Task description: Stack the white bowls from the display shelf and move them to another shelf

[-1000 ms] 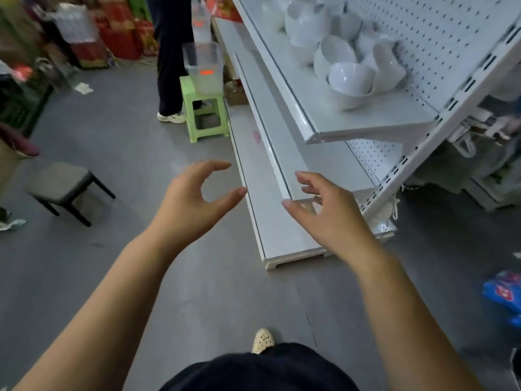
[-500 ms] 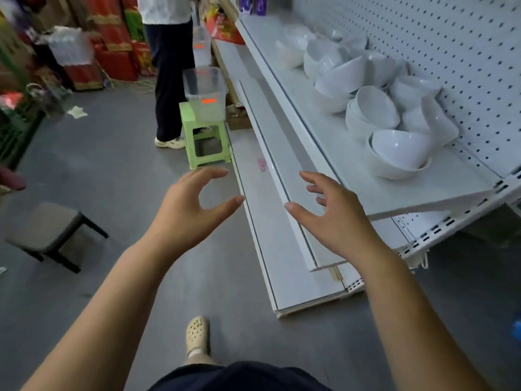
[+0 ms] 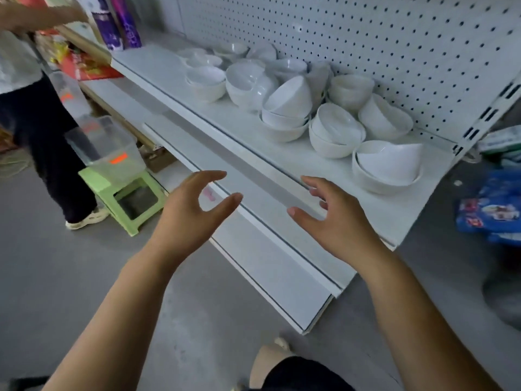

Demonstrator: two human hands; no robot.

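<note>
- Plainly, left hand [image 3: 194, 210] and right hand [image 3: 335, 221] hover with fingers loosely spread, holding nothing.
- White bowls [image 3: 293, 108] sit jumbled on the display shelf [image 3: 310, 159], beyond both hands.

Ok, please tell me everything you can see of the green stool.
The stool is small, pale green, seemingly plastic, with a square top, splayed legs and open sides. It stands upright on the grey floor, left of the low shelves, beside a person's shoe. A clear tub with an orange label sits on it.
</note>
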